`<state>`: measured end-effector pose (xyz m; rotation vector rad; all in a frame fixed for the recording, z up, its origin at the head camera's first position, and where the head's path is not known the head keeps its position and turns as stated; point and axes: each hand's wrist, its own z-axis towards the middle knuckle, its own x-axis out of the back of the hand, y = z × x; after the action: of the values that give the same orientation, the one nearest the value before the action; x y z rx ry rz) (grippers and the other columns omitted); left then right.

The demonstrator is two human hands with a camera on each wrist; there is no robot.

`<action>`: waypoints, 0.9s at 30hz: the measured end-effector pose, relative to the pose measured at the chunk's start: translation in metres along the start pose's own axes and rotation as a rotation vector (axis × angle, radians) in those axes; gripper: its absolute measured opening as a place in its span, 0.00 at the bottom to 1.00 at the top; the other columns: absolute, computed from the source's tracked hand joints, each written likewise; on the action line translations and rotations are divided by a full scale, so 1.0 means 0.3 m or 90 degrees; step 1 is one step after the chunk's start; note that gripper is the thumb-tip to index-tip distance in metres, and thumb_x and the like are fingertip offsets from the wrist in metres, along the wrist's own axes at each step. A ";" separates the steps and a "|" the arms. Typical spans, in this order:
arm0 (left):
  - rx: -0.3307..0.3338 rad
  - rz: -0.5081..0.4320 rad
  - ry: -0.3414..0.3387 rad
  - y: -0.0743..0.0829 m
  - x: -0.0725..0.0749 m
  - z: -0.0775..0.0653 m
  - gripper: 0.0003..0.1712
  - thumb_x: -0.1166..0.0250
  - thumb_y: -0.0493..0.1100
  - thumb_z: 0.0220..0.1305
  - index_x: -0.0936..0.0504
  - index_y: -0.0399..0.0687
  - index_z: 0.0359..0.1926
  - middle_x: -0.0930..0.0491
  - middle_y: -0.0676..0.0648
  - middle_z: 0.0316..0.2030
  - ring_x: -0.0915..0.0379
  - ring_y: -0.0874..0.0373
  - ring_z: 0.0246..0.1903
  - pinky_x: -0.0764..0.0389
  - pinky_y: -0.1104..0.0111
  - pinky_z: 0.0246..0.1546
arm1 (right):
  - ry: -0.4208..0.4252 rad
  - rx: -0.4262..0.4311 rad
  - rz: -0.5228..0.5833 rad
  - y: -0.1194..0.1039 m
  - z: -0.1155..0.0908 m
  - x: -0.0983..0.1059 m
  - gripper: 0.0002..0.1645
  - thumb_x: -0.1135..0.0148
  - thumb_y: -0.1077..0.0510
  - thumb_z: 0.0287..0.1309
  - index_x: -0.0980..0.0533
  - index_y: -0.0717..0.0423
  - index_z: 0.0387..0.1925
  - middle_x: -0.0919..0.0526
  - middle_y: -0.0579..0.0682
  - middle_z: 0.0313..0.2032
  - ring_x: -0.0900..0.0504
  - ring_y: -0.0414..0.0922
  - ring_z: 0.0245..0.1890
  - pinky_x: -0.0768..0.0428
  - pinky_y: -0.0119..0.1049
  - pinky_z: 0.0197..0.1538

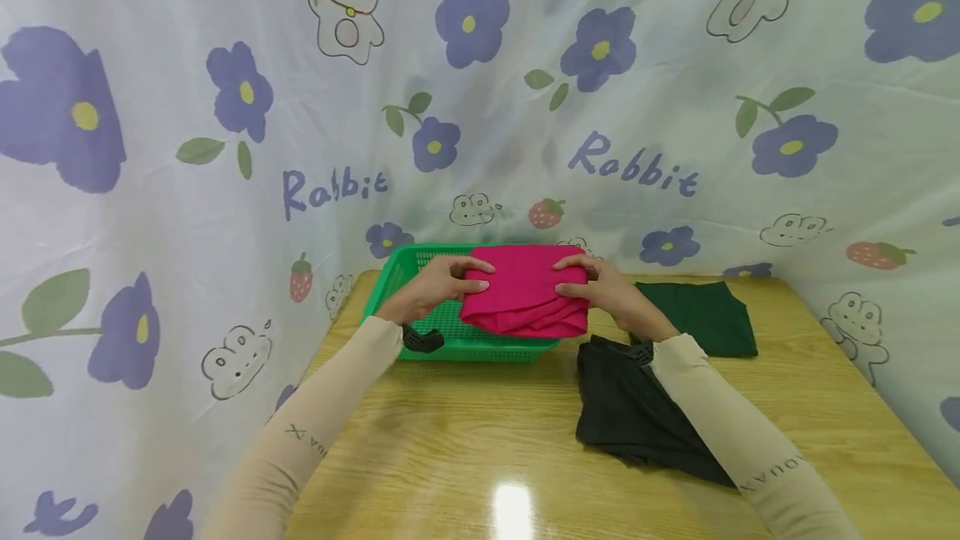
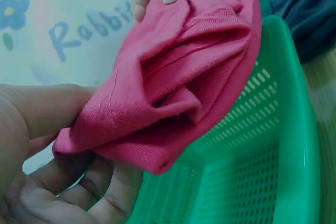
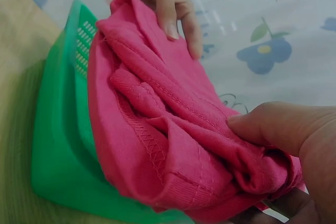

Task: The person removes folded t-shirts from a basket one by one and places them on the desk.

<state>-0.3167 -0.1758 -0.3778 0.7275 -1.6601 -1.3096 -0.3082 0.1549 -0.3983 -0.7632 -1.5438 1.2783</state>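
A folded bright pink garment (image 1: 525,290) is held up over a green plastic basket (image 1: 465,352), covering its right part. My left hand (image 1: 433,286) pinches the garment's left side, thumb on the near face and fingers behind. On the opposite side my right hand (image 1: 609,294) pinches it the same way. In the left wrist view, layered folds of the pink cloth (image 2: 173,87) show between both hands. Stitched seams run along the cloth (image 3: 163,129) in the right wrist view. The exact kind of garment cannot be told.
A black folded garment (image 1: 637,415) lies on the wooden table (image 1: 435,432), partly under my right forearm. Farther back on the right is a dark green folded cloth (image 1: 705,319). A printed curtain (image 1: 510,107) hangs behind the table and at its sides.
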 end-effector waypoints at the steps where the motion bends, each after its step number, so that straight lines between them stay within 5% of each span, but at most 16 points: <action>1: -0.002 -0.001 -0.001 0.004 -0.008 0.002 0.18 0.30 0.43 0.70 0.15 0.53 0.59 0.19 0.42 0.48 0.23 0.52 0.42 0.19 0.61 0.45 | 0.003 0.000 -0.001 0.002 -0.005 0.006 0.29 0.27 0.52 0.63 0.24 0.48 0.64 0.25 0.58 0.58 0.21 0.56 0.50 0.15 0.42 0.47; 27: -0.054 0.014 -0.069 0.049 -0.251 0.093 0.17 0.30 0.41 0.70 0.15 0.50 0.58 0.17 0.41 0.44 0.18 0.50 0.41 0.15 0.56 0.44 | 0.059 -0.030 -0.031 0.086 -0.194 0.189 0.32 0.28 0.51 0.65 0.27 0.53 0.66 0.26 0.61 0.58 0.22 0.55 0.49 0.16 0.41 0.44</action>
<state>-0.3069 -0.0952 -0.3861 0.5957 -1.6816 -1.4169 -0.2764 0.2334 -0.4077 -0.7987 -1.5134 1.1582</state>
